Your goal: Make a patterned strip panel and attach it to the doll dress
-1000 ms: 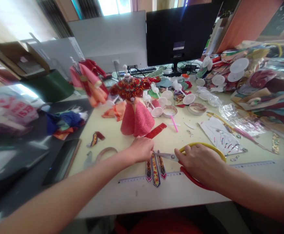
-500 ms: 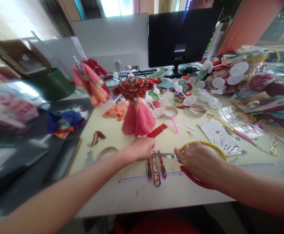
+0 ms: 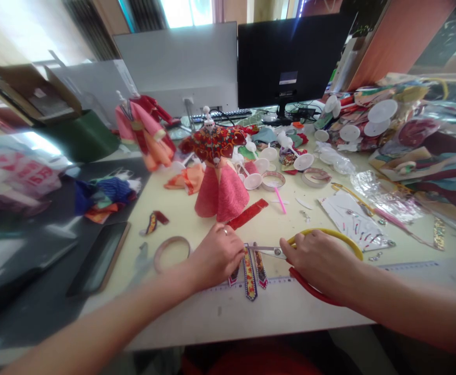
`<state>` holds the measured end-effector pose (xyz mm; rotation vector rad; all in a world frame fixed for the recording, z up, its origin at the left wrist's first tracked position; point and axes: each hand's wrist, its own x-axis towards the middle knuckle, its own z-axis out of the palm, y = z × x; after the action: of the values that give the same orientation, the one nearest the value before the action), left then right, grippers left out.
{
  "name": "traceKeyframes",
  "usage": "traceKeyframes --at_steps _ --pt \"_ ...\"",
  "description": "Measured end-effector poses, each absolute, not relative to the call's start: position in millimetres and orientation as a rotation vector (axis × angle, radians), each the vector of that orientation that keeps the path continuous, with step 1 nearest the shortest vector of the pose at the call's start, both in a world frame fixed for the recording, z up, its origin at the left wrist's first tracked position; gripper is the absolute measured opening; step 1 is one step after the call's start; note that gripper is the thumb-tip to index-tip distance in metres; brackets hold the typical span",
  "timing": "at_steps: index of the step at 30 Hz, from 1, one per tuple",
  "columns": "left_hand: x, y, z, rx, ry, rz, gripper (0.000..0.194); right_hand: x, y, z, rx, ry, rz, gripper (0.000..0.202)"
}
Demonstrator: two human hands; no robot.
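Observation:
My right hand (image 3: 321,260) is wrapped round the yellow and red handles of a pair of scissors (image 3: 277,251), whose metal blades point left. At the blade tips, my left hand (image 3: 222,252) has its fingers drawn together; whatever they pinch is hidden. It covers the upper part of the left patterned strip (image 3: 233,277). Beside that lie the yellow middle strip (image 3: 250,276) and the right strip (image 3: 260,265), all with pointed lower ends. A red piece of ribbon (image 3: 248,213) lies just beyond my left hand. Behind it stands a doll figure in a pink skirt (image 3: 222,195) and patterned collar.
A ruler (image 3: 280,281) lies under the strips. Left are a tape roll (image 3: 172,254) and a phone (image 3: 99,259). A white card with pins (image 3: 355,219) lies right. White-based stands and fabric pieces crowd the back, before two monitors (image 3: 294,62).
My left hand has moved slightly down and turned, now covering much of the left strip and uncovering more of the tape roll. The scissors stay nearly in place, blades looking closer together.

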<state>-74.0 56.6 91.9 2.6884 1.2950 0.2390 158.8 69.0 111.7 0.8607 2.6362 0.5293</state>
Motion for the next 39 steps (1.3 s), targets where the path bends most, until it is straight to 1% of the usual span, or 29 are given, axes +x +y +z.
traceKeyframes --at_steps 3,5,10,13,15,17,21,23,25,26,28,31,33,35,39 --pt "-77 44 79 2.767 1.318 0.426 0.023 159 69 111 0.856 2.617 0.546 0.021" --pt "-80 42 73 2.771 1.402 0.472 0.022 160 69 111 0.852 2.610 0.538 0.020" --pt "-86 48 64 2.745 1.575 0.420 0.022 162 69 110 0.852 2.624 0.546 0.018" --pt "-86 51 63 2.729 1.626 0.375 0.015 163 68 108 0.854 2.630 0.557 0.019" --pt "-83 53 65 2.714 1.665 0.340 0.013 163 68 109 0.839 2.620 0.564 0.021" --pt "-80 54 69 2.690 1.716 0.293 0.020 162 68 110 0.824 2.601 0.568 0.022" --pt "-76 58 78 2.653 1.810 0.208 0.042 159 68 112 0.813 2.574 0.571 0.023" --pt "-77 61 80 2.648 1.834 0.196 0.052 159 69 112 0.809 2.591 0.576 0.023" --pt "-79 64 79 2.632 1.821 0.236 0.058 159 69 110 0.809 2.628 0.579 0.021" --pt "-81 64 78 2.620 1.800 0.284 0.057 160 69 109 0.815 2.650 0.580 0.019" --pt "-83 63 75 2.605 1.741 0.428 0.050 161 69 107 0.820 2.687 0.590 0.017" --pt "-83 55 71 2.659 1.597 0.640 0.027 162 69 105 0.803 2.704 0.621 0.019" --pt "-81 48 69 2.714 1.481 0.695 0.017 162 69 105 0.785 2.696 0.634 0.020" --pt "-76 42 66 2.756 1.377 0.677 0.014 162 69 105 0.774 2.692 0.642 0.020" --pt "-70 40 60 2.824 1.273 0.594 0.016 162 69 104 0.762 2.695 0.667 0.021"
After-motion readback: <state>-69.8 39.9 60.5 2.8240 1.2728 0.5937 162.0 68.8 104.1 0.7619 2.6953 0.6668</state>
